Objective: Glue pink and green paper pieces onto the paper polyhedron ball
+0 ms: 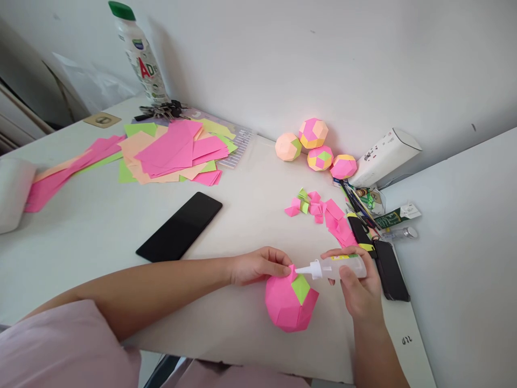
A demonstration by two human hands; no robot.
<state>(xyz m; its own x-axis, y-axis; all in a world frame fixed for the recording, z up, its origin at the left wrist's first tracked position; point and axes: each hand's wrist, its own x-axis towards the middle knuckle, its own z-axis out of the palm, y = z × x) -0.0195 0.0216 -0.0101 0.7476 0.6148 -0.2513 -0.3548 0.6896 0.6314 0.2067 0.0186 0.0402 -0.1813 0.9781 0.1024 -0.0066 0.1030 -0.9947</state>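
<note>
A pink folded-paper ball (283, 307) with one green face sits near the table's front edge. At its top, my left hand (264, 267) pinches a small pink paper flap (292, 274) between thumb and fingers. My right hand (359, 285) is wrapped round a clear glue bottle (343, 266) with a white nozzle. The bottle lies nearly level, its tip pointing left at the pinched flap. Whether the tip touches the paper or glue is coming out is too small to tell. Beyond my hands lie small folded pink and green paper pieces (315, 205).
Several finished paper balls (313, 133) stand by the wall beside a white box (383, 156). A black phone (180, 226) lies left of centre. Behind it are stacked paper sheets (173, 151), keys (163, 110) and a white bottle (141, 59). A black case (391, 269) lies at right.
</note>
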